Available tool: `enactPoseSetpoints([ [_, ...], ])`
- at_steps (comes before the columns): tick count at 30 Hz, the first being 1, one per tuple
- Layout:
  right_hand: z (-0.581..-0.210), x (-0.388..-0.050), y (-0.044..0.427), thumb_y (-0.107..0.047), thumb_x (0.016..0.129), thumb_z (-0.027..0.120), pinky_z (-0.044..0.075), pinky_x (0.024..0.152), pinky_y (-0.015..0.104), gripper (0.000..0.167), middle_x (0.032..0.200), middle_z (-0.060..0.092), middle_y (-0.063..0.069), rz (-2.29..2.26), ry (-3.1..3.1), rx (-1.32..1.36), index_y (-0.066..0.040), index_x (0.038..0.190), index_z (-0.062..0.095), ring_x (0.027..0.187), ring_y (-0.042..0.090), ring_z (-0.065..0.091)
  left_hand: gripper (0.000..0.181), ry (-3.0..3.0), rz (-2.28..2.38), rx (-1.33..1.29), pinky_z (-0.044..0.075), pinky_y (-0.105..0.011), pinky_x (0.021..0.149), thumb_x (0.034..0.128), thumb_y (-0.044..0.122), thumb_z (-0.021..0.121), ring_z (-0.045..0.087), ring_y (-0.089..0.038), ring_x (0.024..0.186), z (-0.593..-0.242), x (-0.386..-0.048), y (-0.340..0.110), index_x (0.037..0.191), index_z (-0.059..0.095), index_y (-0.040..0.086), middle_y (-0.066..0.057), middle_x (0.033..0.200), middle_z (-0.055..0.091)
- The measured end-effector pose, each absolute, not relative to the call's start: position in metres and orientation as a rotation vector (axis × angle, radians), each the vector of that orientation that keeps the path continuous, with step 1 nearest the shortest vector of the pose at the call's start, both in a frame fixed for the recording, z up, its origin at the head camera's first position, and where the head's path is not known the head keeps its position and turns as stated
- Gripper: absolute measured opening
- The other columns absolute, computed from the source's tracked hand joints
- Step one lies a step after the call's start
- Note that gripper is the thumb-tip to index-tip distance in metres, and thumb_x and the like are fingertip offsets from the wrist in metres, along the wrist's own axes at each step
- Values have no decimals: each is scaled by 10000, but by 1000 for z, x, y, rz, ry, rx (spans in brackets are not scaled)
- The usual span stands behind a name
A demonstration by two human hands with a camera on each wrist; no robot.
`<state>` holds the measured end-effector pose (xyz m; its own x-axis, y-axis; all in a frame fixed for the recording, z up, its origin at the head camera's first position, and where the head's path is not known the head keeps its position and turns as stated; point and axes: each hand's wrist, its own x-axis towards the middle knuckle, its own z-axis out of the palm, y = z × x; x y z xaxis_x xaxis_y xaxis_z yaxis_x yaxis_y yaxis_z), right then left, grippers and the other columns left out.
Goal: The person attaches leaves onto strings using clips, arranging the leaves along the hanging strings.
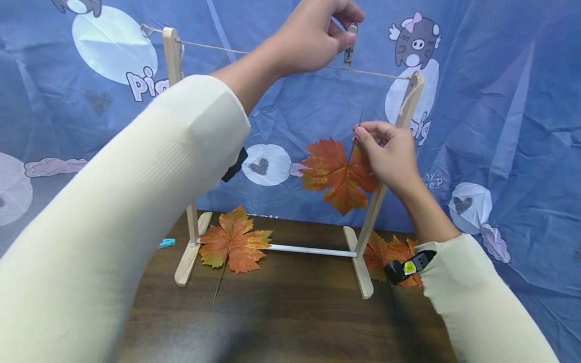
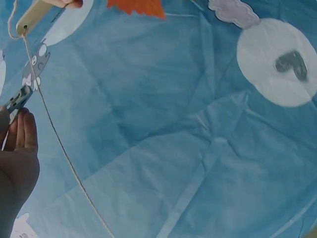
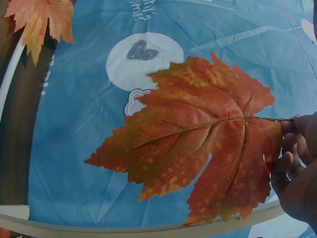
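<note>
– Spot anything across the top of the frame?
– Blue cloth (image 1: 295,108), creased, with a printed pig (image 1: 416,43) at upper right.
– And lower down?
– Dark brown table (image 1: 290,307) at bottom centre.

"What's hidden?"
"The left sleeve (image 1: 150,171) covers the middle of the left wooden post (image 1: 172,55)."
"Anything cropped?"
"The left wrist view's top edge cuts off an orange leaf (image 2: 137,7)."

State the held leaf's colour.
The leaf is reddish orange, partly yellowish, clearest in the right wrist view.
</note>
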<state>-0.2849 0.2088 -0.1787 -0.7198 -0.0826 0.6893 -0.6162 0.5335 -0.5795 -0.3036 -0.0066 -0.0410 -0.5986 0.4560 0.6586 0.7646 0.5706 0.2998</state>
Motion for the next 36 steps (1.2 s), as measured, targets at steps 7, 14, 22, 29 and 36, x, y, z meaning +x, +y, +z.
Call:
enactPoseSetpoints([
  [7, -175, -287, 207, -214, 1012, 675, 441, 549, 169, 265, 805, 730, 53, 1084, -2186, 530, 28, 1062, 769, 640, 65, 586, 371, -2201, -935, -916, 455, -129, 932, 1073, 160, 505, 588, -92, 1136, -43, -310, 10, 1433, 543, 77, -28, 1347, 581],
  [14, -176, -292, 208, -223, 1019, 664, 419, 550, 182, 266, 810, 728, 99, 1003, -2193, 515, 17, 1043, 775, 641, 76, 582, 367, -2212, -1051, -825, 461, -132, 926, 1061, 164, 530, 606, -87, 1131, -48, -314, 28, 1417, 594, 103, -27, 1245, 584],
  [22, -172, -297, 204, -200, 1018, 662, 434, 593, 181, 250, 821, 735, 119, 990, -2173, 527, 23, 1030, 774, 654, 65, 591, 338, -2255, -1148, -739, 451, -129, 959, 1053, 195, 556, 610, -66, 1151, -50, -316, 34, 1374, 648, 144, 16, 1285, 657],
  [29, -171, -299, 199, -195, 1019, 657, 426, 572, 173, 253, 810, 735, 129, 977, -2162, 532, 30, 1021, 774, 632, 61, 583, 310, -2282, -1104, -761, 458, -164, 882, 1060, 169, 552, 619, -74, 1085, -53, -318, 35, 1339, 681, 130, 7, 1224, 695],
  [36, -170, -300, 196, -203, 1024, 648, 420, 569, 180, 262, 808, 726, 109, 1000, -2166, 524, 28, 1029, 770, 647, 71, 584, 294, -2292, -1114, -782, 471, -167, 887, 1051, 143, 563, 643, -75, 1071, -56, -320, 32, 1308, 701, 105, -11, 1191, 723],
])
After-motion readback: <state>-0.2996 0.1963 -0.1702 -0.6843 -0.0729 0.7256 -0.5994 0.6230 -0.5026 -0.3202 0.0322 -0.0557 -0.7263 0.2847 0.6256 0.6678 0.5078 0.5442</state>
